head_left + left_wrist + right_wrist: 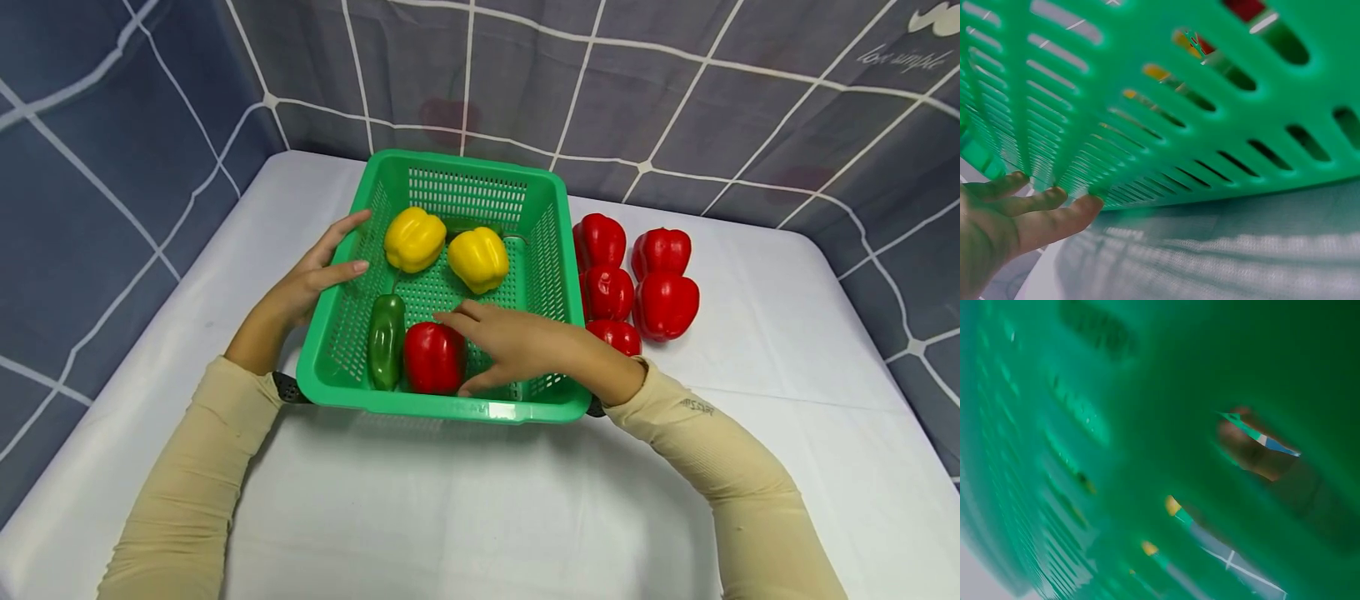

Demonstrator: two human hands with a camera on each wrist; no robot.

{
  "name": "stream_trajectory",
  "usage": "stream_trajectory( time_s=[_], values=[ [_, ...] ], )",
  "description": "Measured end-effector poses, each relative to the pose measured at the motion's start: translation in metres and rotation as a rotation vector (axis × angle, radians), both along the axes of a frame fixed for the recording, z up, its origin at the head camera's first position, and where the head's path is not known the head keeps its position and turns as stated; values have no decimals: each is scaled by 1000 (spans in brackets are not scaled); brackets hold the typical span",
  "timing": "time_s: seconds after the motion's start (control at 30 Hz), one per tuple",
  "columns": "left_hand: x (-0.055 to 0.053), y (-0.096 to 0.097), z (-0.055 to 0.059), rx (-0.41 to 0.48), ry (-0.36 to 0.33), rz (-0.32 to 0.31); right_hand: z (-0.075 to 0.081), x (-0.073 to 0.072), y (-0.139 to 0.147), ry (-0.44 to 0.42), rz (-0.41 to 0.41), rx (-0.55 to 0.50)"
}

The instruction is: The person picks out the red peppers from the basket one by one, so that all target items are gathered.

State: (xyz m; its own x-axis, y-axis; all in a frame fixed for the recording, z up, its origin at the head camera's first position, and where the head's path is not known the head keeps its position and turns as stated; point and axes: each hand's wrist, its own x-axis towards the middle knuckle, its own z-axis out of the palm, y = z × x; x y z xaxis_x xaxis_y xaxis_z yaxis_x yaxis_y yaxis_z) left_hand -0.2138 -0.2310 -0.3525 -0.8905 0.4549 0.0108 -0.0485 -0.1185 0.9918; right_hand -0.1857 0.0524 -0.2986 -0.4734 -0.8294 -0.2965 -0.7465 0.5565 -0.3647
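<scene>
A green plastic basket [457, 406] stands on the table. My left hand [303, 279] grips its left side, the thumb over the rim; in the left wrist view straight fingers [1054, 222] press against the slotted outer wall. Inside the basket, my right hand [517, 337] reaches over the front right wall, fingers spread beside a red bell pepper [435, 358]. Its fingertips are at the pepper's top edge and the thumb near its lower right. Left of that lies a long green pepper [386, 342]. Two yellow bell peppers [414, 239] lie farther back.
Several red bell peppers [666, 306] sit on the white table [780, 350] right of the basket. A second green pepper [468, 223] lies partly hidden behind the yellow ones. A grey curtain [525, 79] with white lines surrounds the table.
</scene>
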Motion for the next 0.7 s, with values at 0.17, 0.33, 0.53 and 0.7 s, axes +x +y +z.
stream_trajectory(
  time_s=[0.17, 0.33, 0.53, 0.7],
  values=[
    [0, 1, 0, 4, -9, 6, -4, -2, -2, -20, 3, 14],
    [-1, 2, 1, 16, -10, 5, -9, -4, -4, -17, -7, 14],
    [-1, 2, 1, 23, 1, 3, -15, -5, -9, 9, -35, 24],
    [-1, 2, -1, 27, 14, 9, -17, -6, -12, 8, -33, 7]
  ],
)
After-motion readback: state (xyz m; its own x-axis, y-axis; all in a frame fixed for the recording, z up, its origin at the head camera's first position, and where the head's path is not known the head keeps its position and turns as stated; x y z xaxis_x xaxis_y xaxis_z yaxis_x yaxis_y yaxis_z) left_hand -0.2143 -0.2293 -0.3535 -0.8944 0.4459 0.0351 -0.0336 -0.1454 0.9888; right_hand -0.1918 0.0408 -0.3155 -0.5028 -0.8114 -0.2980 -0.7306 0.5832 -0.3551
